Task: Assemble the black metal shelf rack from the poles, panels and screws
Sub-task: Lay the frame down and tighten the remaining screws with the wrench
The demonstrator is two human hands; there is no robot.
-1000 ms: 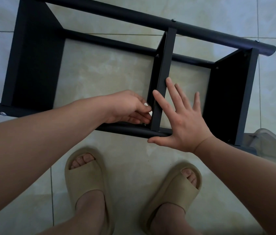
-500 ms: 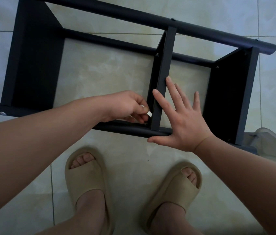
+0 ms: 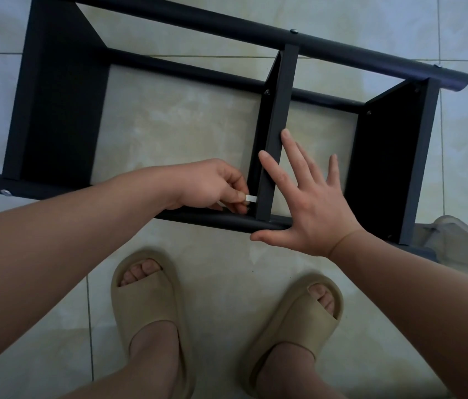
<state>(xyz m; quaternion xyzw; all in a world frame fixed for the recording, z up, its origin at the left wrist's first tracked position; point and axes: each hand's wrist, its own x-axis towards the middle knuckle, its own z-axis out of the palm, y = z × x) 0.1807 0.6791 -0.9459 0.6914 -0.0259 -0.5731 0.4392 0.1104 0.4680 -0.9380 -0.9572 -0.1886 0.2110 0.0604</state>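
The black metal rack (image 3: 63, 110) lies on its side on the tiled floor, its poles joined by three panels. My left hand (image 3: 212, 187) pinches a small silver key-like tool (image 3: 248, 199) at the corner where the middle panel (image 3: 277, 133) meets the near pole (image 3: 215, 221). What the tool's tip touches is hidden by my fingers. My right hand (image 3: 310, 203) is spread flat, with its fingers against the middle panel and its thumb along the near pole. Screw heads show on the far pole (image 3: 294, 31) and at the near pole's left end (image 3: 5, 192).
My two feet in beige slippers (image 3: 148, 309) stand on the tiles just below the rack. A clear plastic container (image 3: 457, 240) sits at the right edge, touching the rack's right end. Pale floor tiles surround everything.
My left hand's fingers have turned slightly, and more of the silver tool now shows between them. My right hand and the rack have stayed in place.
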